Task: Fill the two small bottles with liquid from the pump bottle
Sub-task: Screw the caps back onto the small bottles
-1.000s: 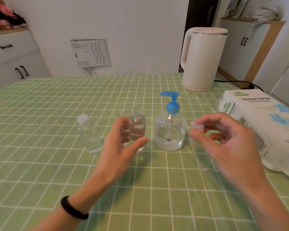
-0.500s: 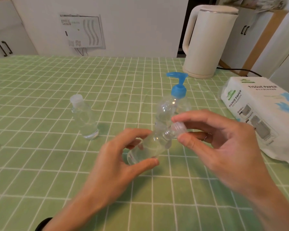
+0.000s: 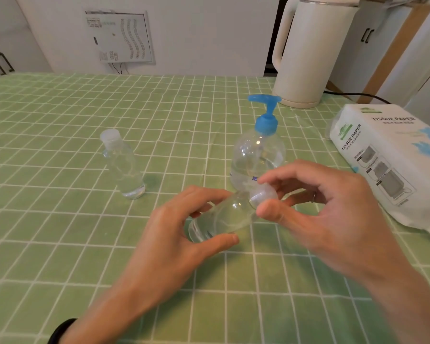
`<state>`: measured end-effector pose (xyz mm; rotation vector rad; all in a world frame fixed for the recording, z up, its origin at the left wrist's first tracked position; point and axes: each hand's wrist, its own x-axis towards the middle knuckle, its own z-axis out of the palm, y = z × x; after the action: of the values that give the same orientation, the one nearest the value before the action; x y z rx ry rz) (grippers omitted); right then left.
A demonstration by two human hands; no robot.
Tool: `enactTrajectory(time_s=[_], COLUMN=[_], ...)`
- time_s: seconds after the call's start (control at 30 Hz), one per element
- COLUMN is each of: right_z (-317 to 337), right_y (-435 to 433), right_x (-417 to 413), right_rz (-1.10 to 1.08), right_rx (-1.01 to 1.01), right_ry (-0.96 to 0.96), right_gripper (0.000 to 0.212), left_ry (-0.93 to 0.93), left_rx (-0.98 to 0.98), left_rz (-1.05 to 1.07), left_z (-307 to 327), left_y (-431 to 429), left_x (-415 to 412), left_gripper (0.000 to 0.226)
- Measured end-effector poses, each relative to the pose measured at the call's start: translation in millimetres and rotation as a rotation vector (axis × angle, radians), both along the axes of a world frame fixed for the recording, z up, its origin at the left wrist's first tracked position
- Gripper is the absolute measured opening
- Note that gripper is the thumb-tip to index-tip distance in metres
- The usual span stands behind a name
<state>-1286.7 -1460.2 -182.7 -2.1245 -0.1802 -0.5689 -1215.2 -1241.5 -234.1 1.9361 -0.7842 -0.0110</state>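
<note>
Lower centre: L hand (image 3: 169,234) grips a small clear bottle (image 3: 221,217), thumb under the base end, fingers curled over the top. The bottle is tilted, neck toward upper right, above the green checked tablecloth (image 3: 60,256). Black wristband (image 3: 60,330) at bottom left edge. R hand (image 3: 333,214), centre-right, pinches the translucent cap (image 3: 262,194) btwn thumb and forefinger, cap on the bottle's neck; can't tell if it's screwed tight. Just behind, pump bottle (image 3: 258,157) w/ blue pump stands upright, partly full of clear liquid. Left of centre, 2nd small bottle (image 3: 124,170) stands capped, well apart. Right edge: tissue paper pack (image 3: 392,155). Upper right: cream kettle (image 3: 308,50).
</note>
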Motion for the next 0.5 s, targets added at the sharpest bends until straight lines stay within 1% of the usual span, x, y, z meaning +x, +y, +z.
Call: enactTrajectory(time_s=[0.07, 0.1, 0.2, 0.33, 0.43, 0.47, 0.5], right_z=[2.1, 2.1, 0.6, 2.5, 0.4, -0.3, 0.1], right_y=[-2.6, -3.5, -2.7, -1.7, -1.1, -0.5, 0.3], right_x=[-0.7, -1.0, -1.9, -2.8, -2.0, -1.7, -1.6], right_rz=[0.046, 0.063, 0.064, 0.128, 0.092, 0.079, 0.079], right_rx=[-0.005, -0.013, 0.007, -0.030, -0.019, -0.013, -0.010], right_ry=[0.039, 0.028, -0.016, 0.042, 0.008, 0.021, 0.048], right_gripper=[0.044, 0.045, 0.035, 0.044, 0.033, 0.031, 0.036], left_ry=[-0.005, -0.001, 0.006, 0.013, 0.017, 0.018, 0.022], left_rx=[-0.008, -0.011, -0.008, -0.002, -0.007, -0.008, -0.009], left_rz=[-0.006, -0.006, -0.003, -0.002, 0.006, 0.006, 0.003], left_z=[-0.6, -0.8, -1.4, -0.2, 1.2, 1.1, 1.1], left_y=[-0.6, -0.7, -0.1, 0.3, 1.2, 1.4, 1.5], left_x=[-0.7, -1.0, -1.6, -1.7, -2.0, -2.0, -2.1], left_gripper=[0.050, 0.050, 0.050, 0.049, 0.049, 0.048, 0.048])
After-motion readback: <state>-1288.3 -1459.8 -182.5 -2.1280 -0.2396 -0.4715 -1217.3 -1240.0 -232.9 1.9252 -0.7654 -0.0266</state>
